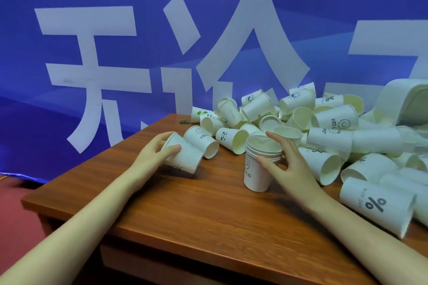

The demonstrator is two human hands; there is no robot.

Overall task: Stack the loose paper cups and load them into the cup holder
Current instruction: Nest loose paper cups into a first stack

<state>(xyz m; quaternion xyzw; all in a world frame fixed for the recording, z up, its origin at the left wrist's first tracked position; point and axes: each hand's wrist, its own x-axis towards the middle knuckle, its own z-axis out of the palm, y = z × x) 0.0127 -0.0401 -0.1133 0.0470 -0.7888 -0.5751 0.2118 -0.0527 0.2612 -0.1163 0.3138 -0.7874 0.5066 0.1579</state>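
A short stack of nested white paper cups point(257, 176) stands upright near the middle of the wooden table point(185, 215). My right hand point(287, 164) grips the stack at its rims. My left hand point(155, 155) holds a single white cup point(185, 159) lying on its side, left of the stack. A big heap of loose paper cups point(324, 127) with printed logos covers the table's right and far side. At the far right edge sits a white object point(407, 102) that may be the cup holder; I cannot tell.
A blue banner point(139, 53) with large white characters hangs right behind the table. The table's left edge drops to a red floor point(14, 215). A large cup marked with a percent sign point(375, 206) lies close to my right forearm.
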